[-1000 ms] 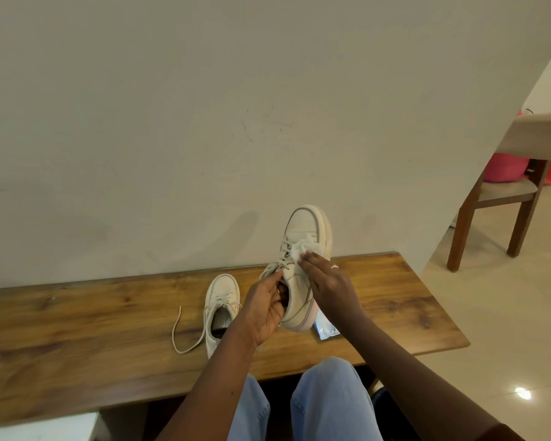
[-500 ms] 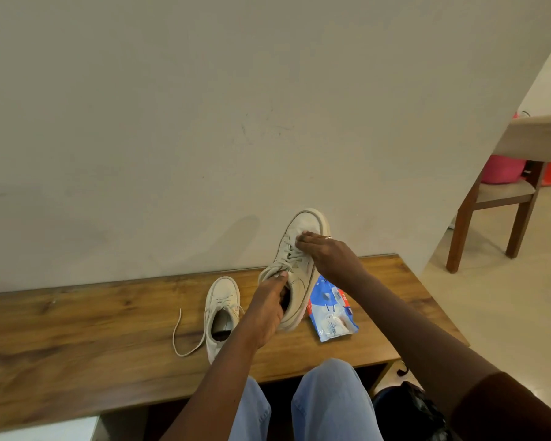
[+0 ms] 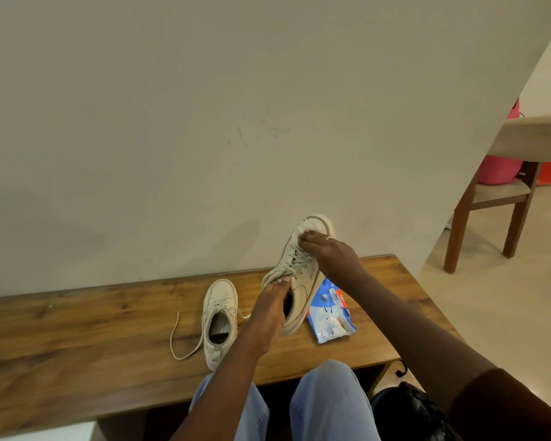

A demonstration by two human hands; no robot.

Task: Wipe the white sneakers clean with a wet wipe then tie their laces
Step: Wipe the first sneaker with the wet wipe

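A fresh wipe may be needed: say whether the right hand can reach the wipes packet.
Probably yes: the wipes packet lies uncovered on the bench beside the held sneaker, though the right hand holds a wipe.

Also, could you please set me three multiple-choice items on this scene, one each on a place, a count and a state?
1. Where is the wipe pack? A on the chair; B on the bench, right of the held sneaker; C on the floor.
2. How many sneakers show? A three; B one; C two.
3. The lying sneaker has laces that are: A loose; B bowed; C removed.
1 B: it lies on the wood beside the raised shoe. 2 C: the left hand grips one, one lies flat. 3 A: a lace end trails across the bench.
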